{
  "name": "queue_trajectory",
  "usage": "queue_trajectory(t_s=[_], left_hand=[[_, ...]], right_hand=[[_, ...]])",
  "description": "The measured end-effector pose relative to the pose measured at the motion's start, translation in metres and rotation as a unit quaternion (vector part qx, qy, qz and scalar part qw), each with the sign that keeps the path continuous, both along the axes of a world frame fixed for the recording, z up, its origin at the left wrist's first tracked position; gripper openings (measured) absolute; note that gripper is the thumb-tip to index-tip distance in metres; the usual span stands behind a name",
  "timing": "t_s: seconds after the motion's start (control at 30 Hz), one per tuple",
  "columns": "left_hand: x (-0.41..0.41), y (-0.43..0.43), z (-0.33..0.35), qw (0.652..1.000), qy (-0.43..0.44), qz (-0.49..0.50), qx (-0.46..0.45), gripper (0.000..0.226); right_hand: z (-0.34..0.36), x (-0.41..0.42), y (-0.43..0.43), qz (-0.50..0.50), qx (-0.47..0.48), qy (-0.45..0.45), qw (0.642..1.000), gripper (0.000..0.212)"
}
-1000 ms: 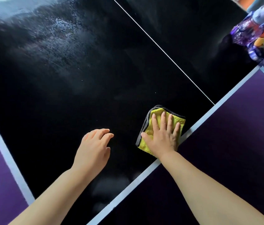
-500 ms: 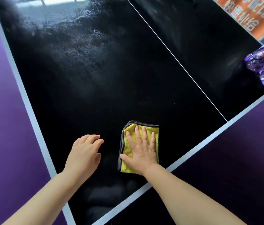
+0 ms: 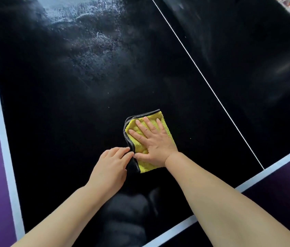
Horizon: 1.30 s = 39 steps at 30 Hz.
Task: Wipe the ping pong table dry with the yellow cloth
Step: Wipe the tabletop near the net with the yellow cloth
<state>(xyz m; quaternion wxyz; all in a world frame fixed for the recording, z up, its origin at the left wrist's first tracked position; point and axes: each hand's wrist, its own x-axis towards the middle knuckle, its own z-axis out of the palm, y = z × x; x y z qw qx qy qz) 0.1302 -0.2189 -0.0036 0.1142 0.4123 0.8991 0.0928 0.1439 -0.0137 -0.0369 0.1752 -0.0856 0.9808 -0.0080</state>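
Right hand (image 3: 154,143) was pressed flat, fingers spread, on the cloth (image 3: 146,167) lying on the black surface (image 3: 69,113). Left hand (image 3: 110,166) touched the cloth's grey edge, couldn't tell if it pinched

Glossy, mirror-smooth black across the ping pong table (image 3: 66,143) by its near edge, dulled toward the far edge by a grainy, streaked wet film (image 3: 90,56). Plush, nubby terry in the yellow cloth (image 3: 166,127), bound along its left side with smoother dark grey fabric edging (image 3: 127,139). Flat matt paint in the pale border band (image 3: 1,122) and thin centre line (image 3: 206,82).
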Motion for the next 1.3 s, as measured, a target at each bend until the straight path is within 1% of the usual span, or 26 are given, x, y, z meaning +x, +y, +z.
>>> queue_trajectory(t_s=[0.13,0.3,0.4,0.53,0.67,0.73,0.83,1.0,1.13,1.3], left_hand=[[-0.024,0.054,-0.002,0.999,0.019,0.038,-0.002,0.071],[-0.050,0.110,0.001,0.991,0.031,0.131,0.004,0.064],[-0.058,0.130,-0.002,0.987,0.032,0.157,0.008,0.061],[-0.062,0.143,-0.005,0.985,0.032,0.168,-0.004,0.056],[-0.058,0.143,-0.007,0.983,0.032,0.180,-0.016,0.054],[-0.053,0.143,-0.007,0.982,0.027,0.188,-0.017,0.054],[-0.043,0.143,-0.006,0.982,0.026,0.185,-0.015,0.053],[-0.026,0.136,-0.005,0.985,0.036,0.170,-0.002,0.052],[-0.010,0.132,0.001,0.985,0.036,0.168,0.007,0.053],[0.019,0.123,0.011,0.990,0.046,0.129,0.022,0.052]], right_hand=[[-0.002,-0.045,0.049,0.013,-0.007,0.017,1.000,0.078],[-0.001,-0.102,0.102,0.010,0.002,0.033,0.999,0.080],[-0.002,-0.134,0.124,-0.019,0.003,0.040,0.999,0.079],[-0.004,-0.173,0.152,-0.093,-0.015,0.051,0.994,0.078],[-0.006,-0.185,0.160,-0.128,-0.011,0.051,0.990,0.079],[-0.006,-0.182,0.156,-0.136,-0.005,0.050,0.989,0.081],[-0.006,-0.166,0.150,-0.180,-0.013,0.052,0.982,0.083],[-0.006,-0.106,0.127,-0.235,-0.013,0.042,0.971,0.085],[-0.003,-0.052,0.109,-0.236,-0.009,0.021,0.972,0.085],[0.000,0.020,0.095,-0.212,-0.006,-0.003,0.977,0.085]])
